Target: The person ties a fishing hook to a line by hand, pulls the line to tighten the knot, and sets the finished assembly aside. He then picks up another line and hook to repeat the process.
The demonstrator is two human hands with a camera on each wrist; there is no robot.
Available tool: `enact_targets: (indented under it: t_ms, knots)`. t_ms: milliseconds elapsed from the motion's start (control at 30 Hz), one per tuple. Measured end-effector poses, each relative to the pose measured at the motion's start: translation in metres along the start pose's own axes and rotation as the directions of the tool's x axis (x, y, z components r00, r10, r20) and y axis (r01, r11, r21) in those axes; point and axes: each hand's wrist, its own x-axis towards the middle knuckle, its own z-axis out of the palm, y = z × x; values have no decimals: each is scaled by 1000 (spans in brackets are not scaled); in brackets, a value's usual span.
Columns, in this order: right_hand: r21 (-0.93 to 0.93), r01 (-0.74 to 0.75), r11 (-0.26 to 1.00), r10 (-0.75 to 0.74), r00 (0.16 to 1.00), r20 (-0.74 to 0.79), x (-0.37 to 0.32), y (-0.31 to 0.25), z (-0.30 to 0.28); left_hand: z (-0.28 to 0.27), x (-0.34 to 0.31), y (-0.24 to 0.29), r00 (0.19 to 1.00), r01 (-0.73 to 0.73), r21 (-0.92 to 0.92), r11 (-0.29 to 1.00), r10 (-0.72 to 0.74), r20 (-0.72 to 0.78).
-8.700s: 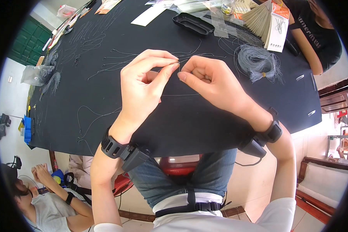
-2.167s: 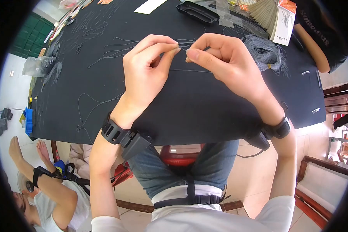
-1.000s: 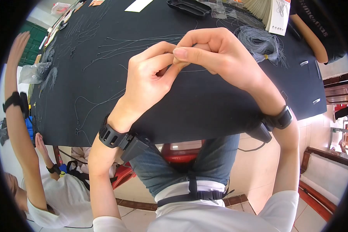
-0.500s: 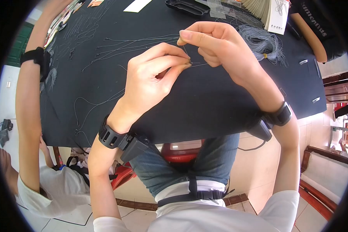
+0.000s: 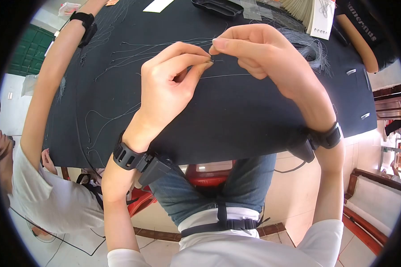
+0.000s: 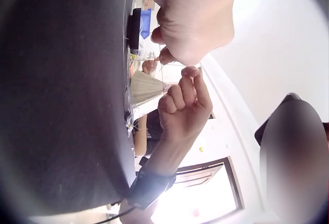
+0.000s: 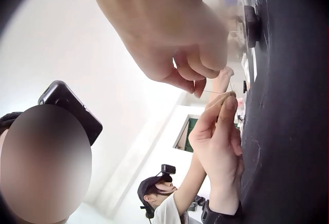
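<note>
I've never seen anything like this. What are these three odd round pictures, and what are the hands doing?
No machine here: a person works with bare hands. The wide picture comes from a camera on their head, looking down; the other two come from cameras strapped to each wrist, so hands loom close. The left hand and right hand each pinch a thin thread between thumb and forefinger, above a black table. Loose threads, a grey thread bundle and a black tray lie on it.
</note>
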Motion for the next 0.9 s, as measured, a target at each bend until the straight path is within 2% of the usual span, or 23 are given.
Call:
enact_targets:
  t_ms: [333, 533, 667, 767, 900]
  knots:
    - [106, 59, 993, -63, 998, 30, 0, 0, 6, -2, 0, -2, 999, 48, -7, 999, -48, -2]
    - [54, 52, 997, -57, 993, 106, 0, 1, -1, -4, 0, 1, 989, 145, -76, 987, -145, 1]
    - [15, 106, 994, -107, 987, 117, -1, 0, 2, -4, 0, 3, 986, 168, -104, 980, -169, 0]
    - [-30, 173, 984, -167, 975, 150, -1, 3, 5, -3, -1, 2, 987, 161, -99, 982, -162, -8]
    - [-54, 200, 978, -191, 971, 142, 0, 6, 7, -2, -1, 0, 998, 18, -17, 1000, -17, 52]
